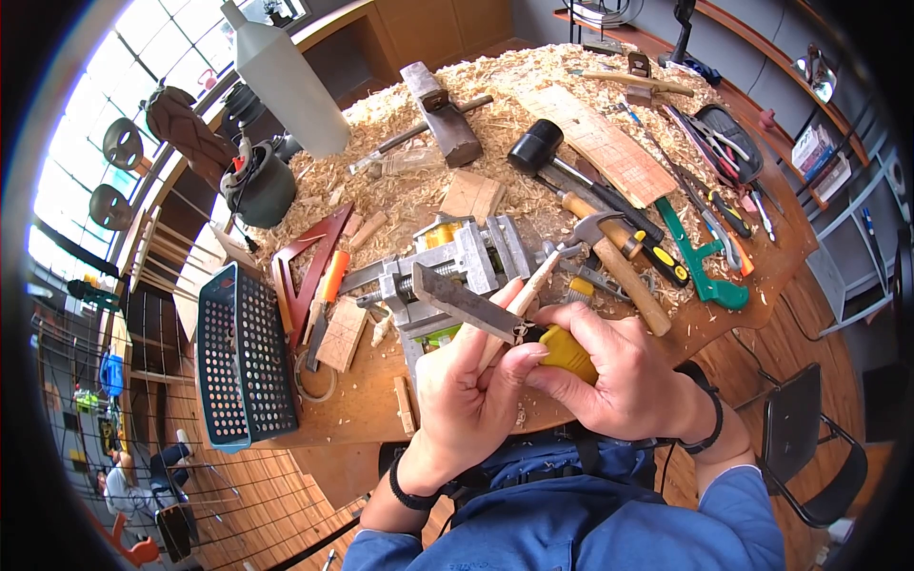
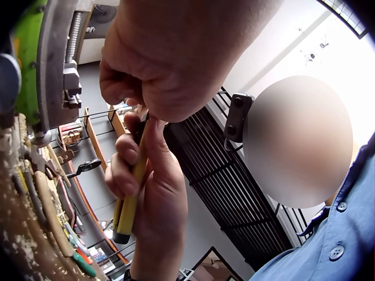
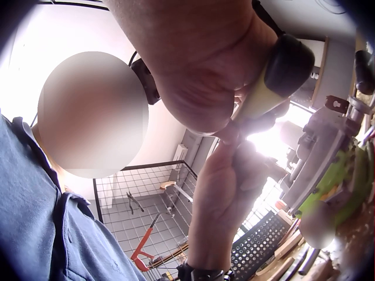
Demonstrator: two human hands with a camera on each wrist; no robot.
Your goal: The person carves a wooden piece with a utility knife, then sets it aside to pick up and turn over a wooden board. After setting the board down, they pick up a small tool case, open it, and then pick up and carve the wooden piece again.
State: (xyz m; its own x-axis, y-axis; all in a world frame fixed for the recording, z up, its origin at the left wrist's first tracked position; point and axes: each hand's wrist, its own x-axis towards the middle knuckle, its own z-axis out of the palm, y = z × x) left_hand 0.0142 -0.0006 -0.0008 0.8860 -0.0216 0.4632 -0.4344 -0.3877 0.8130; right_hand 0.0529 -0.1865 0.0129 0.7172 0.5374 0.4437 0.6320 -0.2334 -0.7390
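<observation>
Bright, washed-out daylight through a gridded window [image 1: 100,95] on the left; along the far side, tan wooden cabinetry [image 1: 428,38]; to the right, grey wall [image 1: 733,54] with wooden shelves [image 1: 752,38], and below, a black folding chair [image 1: 795,428] on wood-plank flooring [image 1: 785,319]; at lower left, a black wire-grid partition [image 3: 140,170]; overhead, a pale ceiling [image 2: 281,41]

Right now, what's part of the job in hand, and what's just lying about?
In the job:
- yellow-handled chisel, right hand
- slim wooden piece, left hand

Seemingly lying about:
- black mallet
- red set square
- green tool
</observation>
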